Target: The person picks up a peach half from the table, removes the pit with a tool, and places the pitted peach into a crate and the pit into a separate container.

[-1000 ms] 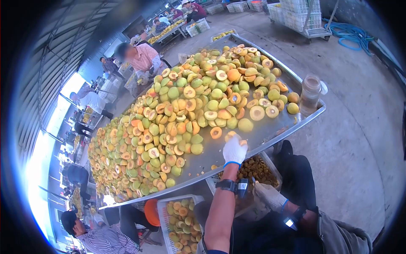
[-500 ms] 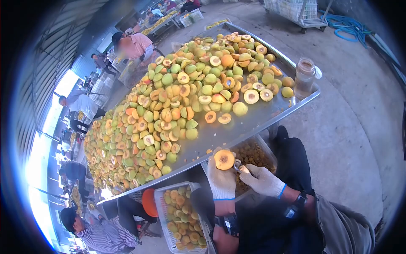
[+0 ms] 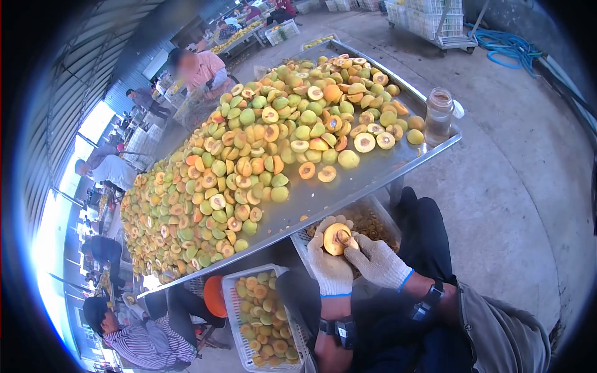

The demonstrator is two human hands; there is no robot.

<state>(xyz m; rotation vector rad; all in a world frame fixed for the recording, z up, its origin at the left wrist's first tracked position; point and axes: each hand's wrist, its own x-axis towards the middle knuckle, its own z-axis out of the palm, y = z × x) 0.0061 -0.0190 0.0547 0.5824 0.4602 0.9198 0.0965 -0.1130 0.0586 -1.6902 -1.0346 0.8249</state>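
Note:
My left hand (image 3: 328,264), in a white glove, grips a halved peach (image 3: 336,239) cut side up, just below the edge of the steel table (image 3: 323,199). Against the peach's centre my right hand (image 3: 378,261), also gloved, presses a small pitting tool (image 3: 348,241). Both hands hover over a white crate of pits (image 3: 372,222). A great heap of halved peaches (image 3: 261,149) covers the table above.
A white crate of pitted peach halves (image 3: 264,317) stands at the lower left. A glass jar (image 3: 438,117) sits on the table's right corner. Other people work along the table's far side and at the lower left. A blue hose (image 3: 507,46) lies on the concrete floor.
My left hand took a peach half from the table and brought it down over the pit crate. My right hand came up with the tool and now digs into the peach.

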